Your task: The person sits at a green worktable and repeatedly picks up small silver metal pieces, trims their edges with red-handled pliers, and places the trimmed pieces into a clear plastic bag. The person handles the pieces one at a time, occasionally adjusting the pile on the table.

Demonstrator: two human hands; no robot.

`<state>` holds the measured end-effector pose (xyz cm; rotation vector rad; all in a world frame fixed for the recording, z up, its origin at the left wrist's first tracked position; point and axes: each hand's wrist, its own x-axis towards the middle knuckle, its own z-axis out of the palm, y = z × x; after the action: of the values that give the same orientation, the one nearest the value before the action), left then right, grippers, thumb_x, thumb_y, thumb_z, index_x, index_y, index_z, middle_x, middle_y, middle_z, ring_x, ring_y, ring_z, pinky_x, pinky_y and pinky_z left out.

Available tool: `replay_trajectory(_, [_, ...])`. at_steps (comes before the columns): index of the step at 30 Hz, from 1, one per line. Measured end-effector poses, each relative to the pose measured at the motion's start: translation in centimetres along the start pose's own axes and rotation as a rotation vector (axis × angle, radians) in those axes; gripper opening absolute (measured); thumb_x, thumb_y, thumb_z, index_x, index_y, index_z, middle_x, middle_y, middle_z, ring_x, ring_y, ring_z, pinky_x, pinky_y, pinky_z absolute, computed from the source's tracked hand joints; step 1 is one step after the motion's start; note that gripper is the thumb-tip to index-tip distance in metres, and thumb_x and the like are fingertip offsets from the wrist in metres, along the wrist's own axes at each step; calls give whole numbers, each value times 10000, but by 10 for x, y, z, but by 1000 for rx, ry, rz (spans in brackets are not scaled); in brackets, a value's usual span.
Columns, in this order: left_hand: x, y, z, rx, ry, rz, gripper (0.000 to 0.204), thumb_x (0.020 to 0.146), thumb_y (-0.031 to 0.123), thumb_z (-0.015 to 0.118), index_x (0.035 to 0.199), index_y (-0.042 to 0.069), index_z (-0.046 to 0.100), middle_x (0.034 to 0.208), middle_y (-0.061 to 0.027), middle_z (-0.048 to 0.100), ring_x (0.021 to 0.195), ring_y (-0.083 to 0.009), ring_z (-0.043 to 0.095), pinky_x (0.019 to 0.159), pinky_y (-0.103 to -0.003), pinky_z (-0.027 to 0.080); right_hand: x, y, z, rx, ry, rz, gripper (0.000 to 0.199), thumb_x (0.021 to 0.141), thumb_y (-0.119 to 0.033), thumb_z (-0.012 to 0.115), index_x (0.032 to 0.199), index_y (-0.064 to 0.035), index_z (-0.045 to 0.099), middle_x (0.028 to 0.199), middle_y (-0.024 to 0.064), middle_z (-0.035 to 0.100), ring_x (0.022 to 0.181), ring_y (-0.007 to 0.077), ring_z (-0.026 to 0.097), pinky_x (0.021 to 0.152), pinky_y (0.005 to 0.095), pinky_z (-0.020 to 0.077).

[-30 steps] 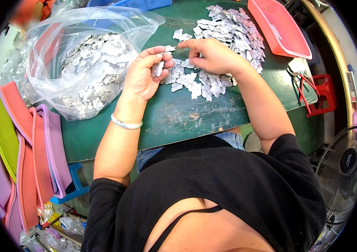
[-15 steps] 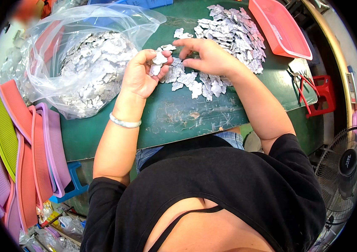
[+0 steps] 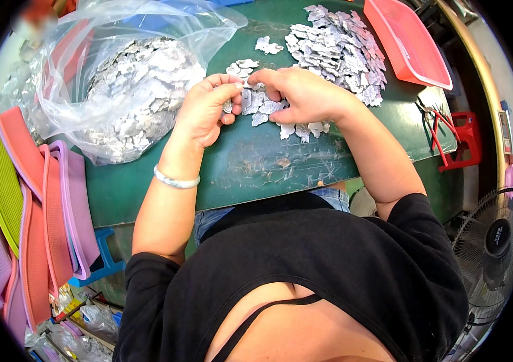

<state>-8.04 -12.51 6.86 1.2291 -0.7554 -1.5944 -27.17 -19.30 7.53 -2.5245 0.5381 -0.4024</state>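
Note:
My left hand [image 3: 208, 108] is closed, thumb pressed on the index finger, around small silvery flat metal pieces [image 3: 227, 107] that peek out between the fingers. Just to its right, my right hand [image 3: 307, 93] arches over loose metal pieces [image 3: 262, 107] on the green table [image 3: 238, 163]. Its thumb and index finger stand apart, and I see nothing between them. Behind that hand spreads a large heap of the same irregular pieces [image 3: 338, 51]. A clear plastic bag [image 3: 217, 30], full of more pieces [image 3: 141, 96], lies to the left of my left hand.
A pink plastic basket [image 3: 404, 45] stands at the far right. Red-handled pliers [image 3: 434, 130] lie by the table's right edge, near a red stool [image 3: 466, 142]. Stacked coloured baskets [image 3: 51, 211] are at the left, a blue stool [image 3: 106, 256] beside them. A fan [image 3: 492, 247] stands right.
The fingers of my left hand have closed over the pieces that showed in its palm. My right hand has shifted slightly right and down, still over the loose pieces.

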Motion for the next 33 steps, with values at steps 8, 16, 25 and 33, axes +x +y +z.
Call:
replay_trajectory(8, [-8,-1,12,265,-25,35,117,800,106,603,889,44,562,691,1,527,542,-57,461,421,-151,301,3,-1,-1,347,84,81,540,692,-49,626,1199,-38,439,700,40,555,637,157,549,599,265,443])
replay_trajectory(16, [-2,-3,4,144,-29,21,64,804,101,593,844,72,553,687,-5,537,567,-70,489,425,-157,319,3,5,2,261,138,25,638,672,-61,675,1252,-69,409,843,80,569,778,187,557,696,314,451])
replay_trajectory(25, [0,-1,0,-46,-70,-8,24,818,95,504,826,73,506,822,-104,591,626,-138,532,448,-188,384,9,-4,11,11,160,98,574,678,-63,643,1209,-54,424,945,145,585,893,289,575,765,374,466])
replay_trajectory(33, [7,-3,-10,-372,-120,27,162,815,89,520,952,3,512,849,-113,559,724,-184,542,515,-220,438,9,-2,15,24,168,-6,563,673,-12,606,1205,-74,433,959,111,590,898,268,556,782,364,455])
